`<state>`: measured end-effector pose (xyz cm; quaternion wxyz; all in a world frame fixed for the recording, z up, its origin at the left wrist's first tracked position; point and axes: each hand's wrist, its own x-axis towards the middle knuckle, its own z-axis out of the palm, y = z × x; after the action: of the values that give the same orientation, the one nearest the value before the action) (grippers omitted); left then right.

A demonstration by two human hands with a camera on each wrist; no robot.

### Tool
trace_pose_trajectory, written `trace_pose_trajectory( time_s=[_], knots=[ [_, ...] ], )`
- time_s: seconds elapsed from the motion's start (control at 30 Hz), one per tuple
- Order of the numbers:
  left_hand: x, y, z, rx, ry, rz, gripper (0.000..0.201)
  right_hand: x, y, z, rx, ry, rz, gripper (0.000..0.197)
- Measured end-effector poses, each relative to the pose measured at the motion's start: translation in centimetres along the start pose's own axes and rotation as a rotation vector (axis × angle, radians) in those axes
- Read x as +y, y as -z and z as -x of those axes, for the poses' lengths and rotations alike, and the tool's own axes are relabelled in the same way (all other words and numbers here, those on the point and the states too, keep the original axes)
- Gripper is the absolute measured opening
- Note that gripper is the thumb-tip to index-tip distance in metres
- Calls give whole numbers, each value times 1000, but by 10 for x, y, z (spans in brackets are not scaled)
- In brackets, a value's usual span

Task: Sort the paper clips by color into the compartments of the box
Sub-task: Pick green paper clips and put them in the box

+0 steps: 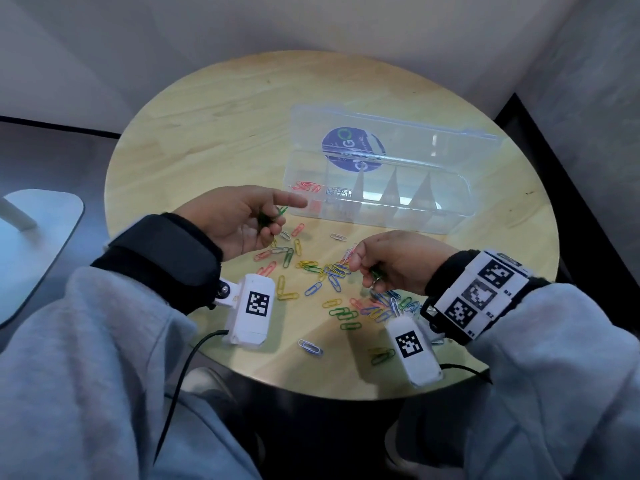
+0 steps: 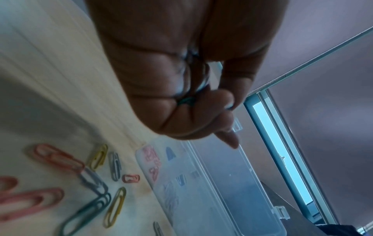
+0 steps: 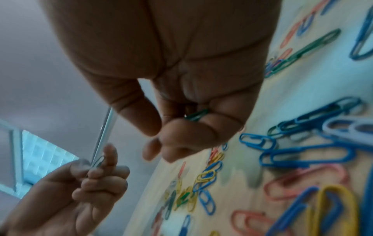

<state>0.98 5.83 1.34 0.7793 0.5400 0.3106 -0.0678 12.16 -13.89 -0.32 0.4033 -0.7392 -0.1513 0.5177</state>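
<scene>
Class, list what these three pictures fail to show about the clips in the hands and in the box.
- Number of green clips in the left hand: head view, curled fingers cover them.
- Clips in the right hand: right wrist view, mostly hidden by fingers.
- Box contents: left wrist view, blurred.

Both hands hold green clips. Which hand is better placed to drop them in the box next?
Left, probably. The left hand with its green clips sits right beside the box; the right hand hovers farther back over the loose pile.
</scene>
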Motion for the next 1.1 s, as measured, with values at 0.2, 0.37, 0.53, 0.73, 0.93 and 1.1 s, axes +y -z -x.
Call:
trace_pose_trajectory(
  time_s=[0.2, 0.37, 0.53, 0.73, 0.93, 1.1],
  knots=[
    [-2, -5, -5, 92, 48, -8, 32, 1, -2, 11, -14, 60, 793, 13],
    [-4, -13, -12, 238, 72, -714, 13, 6, -15, 13, -27, 129, 1068, 24],
    [-13, -21, -11, 290, 32, -1283, 13, 8, -26, 9, -68, 199, 1219, 31],
    [-19, -28, -15, 290, 63, -1332, 8, 12, -34, 4, -97, 221, 1266, 12],
    [-19, -31, -22, 289, 110, -1456, 23, 11, -33, 4, -118, 200, 1257, 5],
    [-20, -35, -27, 279, 110, -1503, 24, 8, -32, 5, -132, 148, 1238, 12]
  ],
)
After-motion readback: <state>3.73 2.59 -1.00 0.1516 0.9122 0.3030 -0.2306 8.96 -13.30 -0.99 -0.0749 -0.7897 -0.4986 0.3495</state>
